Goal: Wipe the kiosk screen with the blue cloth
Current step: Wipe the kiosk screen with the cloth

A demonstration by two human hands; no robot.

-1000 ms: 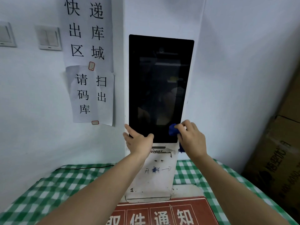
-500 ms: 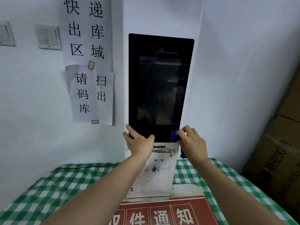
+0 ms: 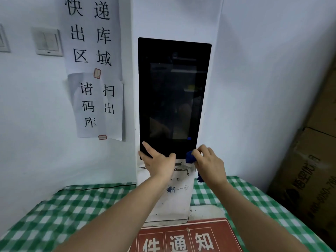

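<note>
A tall white kiosk [image 3: 163, 200] stands on the table with a dark, switched-off screen [image 3: 172, 99]. My right hand [image 3: 209, 165] grips a bunched blue cloth [image 3: 190, 157] and presses it on the screen's bottom right corner; a tail of the cloth hangs below my wrist. My left hand [image 3: 158, 160] rests on the screen's bottom left corner, fingers straight and thumb spread along the lower edge.
A green checked tablecloth [image 3: 60, 211] covers the table. A red sign [image 3: 185, 237] with white characters lies in front of the kiosk. Paper notices [image 3: 94, 70] and light switches [image 3: 48, 41] hang on the left wall. Cardboard boxes [image 3: 309, 170] stack at right.
My right hand has slid the cloth slightly down and right, from inside the bottom corner to the screen's lower right edge. My left hand has stayed in place.
</note>
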